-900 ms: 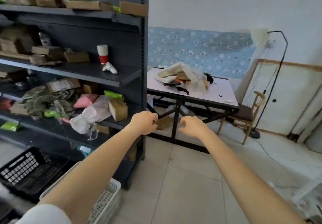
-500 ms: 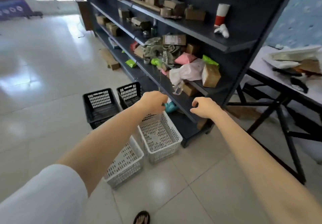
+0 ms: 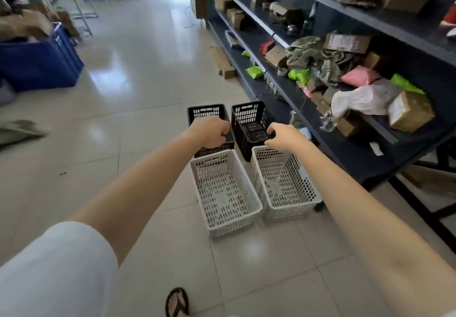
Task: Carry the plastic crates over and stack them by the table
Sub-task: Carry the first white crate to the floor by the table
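Observation:
Four plastic crates sit on the tiled floor beside the dark shelving. Two are black, the left black crate (image 3: pixel 206 112) and the right black crate (image 3: pixel 249 120), side by side at the back. Two white ones stand in front of them, the left white crate (image 3: pixel 223 193) and the right white crate (image 3: pixel 283 186). All look empty. Both my arms reach forward above them. My left hand (image 3: pixel 212 131) is curled into a fist over the left black crate and holds nothing. My right hand (image 3: pixel 283 136) hangs with loosely bent fingers over the gap between the right-hand crates, also holding nothing.
Dark shelving (image 3: pixel 350 149) full of boxes, bags and cloth runs along the right. A black table leg (image 3: pixel 424 208) crosses the lower right. A blue bin (image 3: pixel 39 65) stands far left. A cardboard piece (image 3: pixel 222 65) lies by the shelf. My sandalled foot (image 3: pixel 177 302) shows below.
The view has swung left and down, away from the table to the crates on the floor. The crates now lie straight ahead under my hands. Both hands stay raised and hold nothing.

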`<action>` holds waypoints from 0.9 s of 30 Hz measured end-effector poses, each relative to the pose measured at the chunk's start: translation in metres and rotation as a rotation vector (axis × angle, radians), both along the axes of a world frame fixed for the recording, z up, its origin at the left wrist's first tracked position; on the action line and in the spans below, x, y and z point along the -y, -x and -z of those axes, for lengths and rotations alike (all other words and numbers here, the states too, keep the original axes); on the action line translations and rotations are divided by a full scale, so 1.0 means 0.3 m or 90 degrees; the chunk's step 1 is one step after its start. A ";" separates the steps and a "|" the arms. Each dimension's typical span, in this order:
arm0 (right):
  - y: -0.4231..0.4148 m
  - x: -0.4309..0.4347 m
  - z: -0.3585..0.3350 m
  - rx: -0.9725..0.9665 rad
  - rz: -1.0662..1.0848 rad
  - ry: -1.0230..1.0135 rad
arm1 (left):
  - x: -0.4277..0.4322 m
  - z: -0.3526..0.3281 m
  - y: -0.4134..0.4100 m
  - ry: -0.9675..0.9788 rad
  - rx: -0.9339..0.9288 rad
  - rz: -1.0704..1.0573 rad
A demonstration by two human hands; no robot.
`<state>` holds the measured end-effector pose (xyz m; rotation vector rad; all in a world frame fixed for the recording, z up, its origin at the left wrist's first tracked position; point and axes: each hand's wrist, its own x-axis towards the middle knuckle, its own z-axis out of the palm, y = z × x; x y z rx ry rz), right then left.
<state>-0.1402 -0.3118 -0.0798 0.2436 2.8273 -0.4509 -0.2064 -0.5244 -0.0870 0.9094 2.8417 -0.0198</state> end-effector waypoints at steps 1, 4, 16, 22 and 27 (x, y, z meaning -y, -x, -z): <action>0.030 0.044 0.016 0.004 0.007 0.000 | 0.044 0.012 0.038 -0.003 0.006 0.005; 0.121 0.167 0.070 0.023 0.031 -0.006 | 0.170 0.055 0.157 -0.012 0.012 0.027; 0.484 0.437 0.334 0.133 0.086 0.006 | 0.435 0.321 0.613 0.062 0.110 0.074; 0.712 0.404 0.425 0.125 0.165 0.028 | 0.369 0.383 0.910 0.129 0.117 0.134; 0.814 0.336 0.476 0.123 0.259 0.066 | 0.253 0.414 1.091 0.121 0.107 0.224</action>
